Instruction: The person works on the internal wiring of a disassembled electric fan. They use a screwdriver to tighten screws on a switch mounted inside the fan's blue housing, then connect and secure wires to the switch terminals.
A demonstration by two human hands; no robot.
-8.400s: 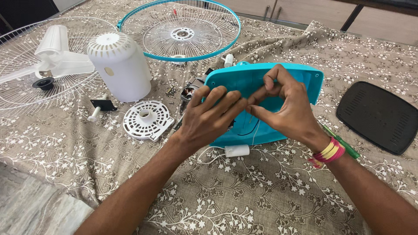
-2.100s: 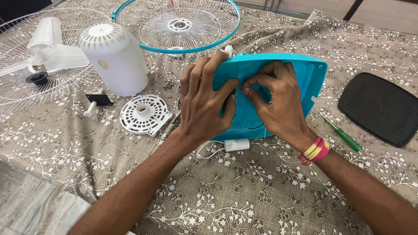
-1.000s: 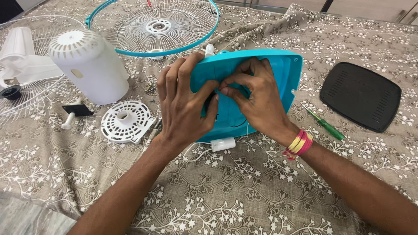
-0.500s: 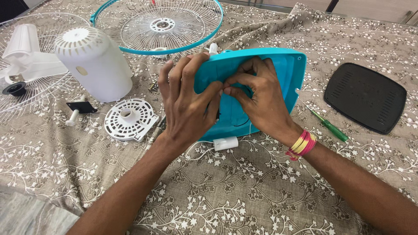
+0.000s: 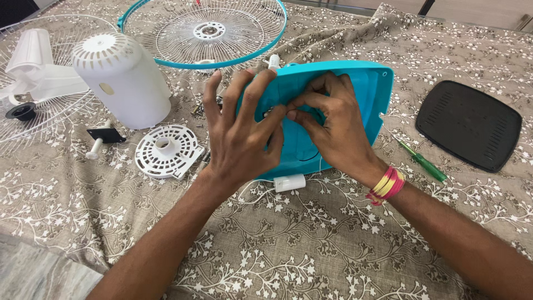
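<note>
Both hands are working on the turquoise fan base (image 5: pixel 355 91) lying on the cloth-covered desk (image 5: pixel 311 244): left hand (image 5: pixel 244 139) is resting on its left part with fingers spread and thumb pressing near the middle, while right hand (image 5: pixel 333 125) is curling over it, fingertips pinched together at the same spot, though whatever they pinch is too small to tell. Left to right across the desk are lying a white fan blade (image 5: pixel 33 72) on a white grille, a white motor cover (image 5: pixel 122 89), a round white vented plate (image 5: pixel 166 151), a turquoise-rimmed grille (image 5: pixel 205 30) behind, a green screwdriver (image 5: pixel 425 163) just right of the base, and a black vented panel (image 5: pixel 469 130).
</note>
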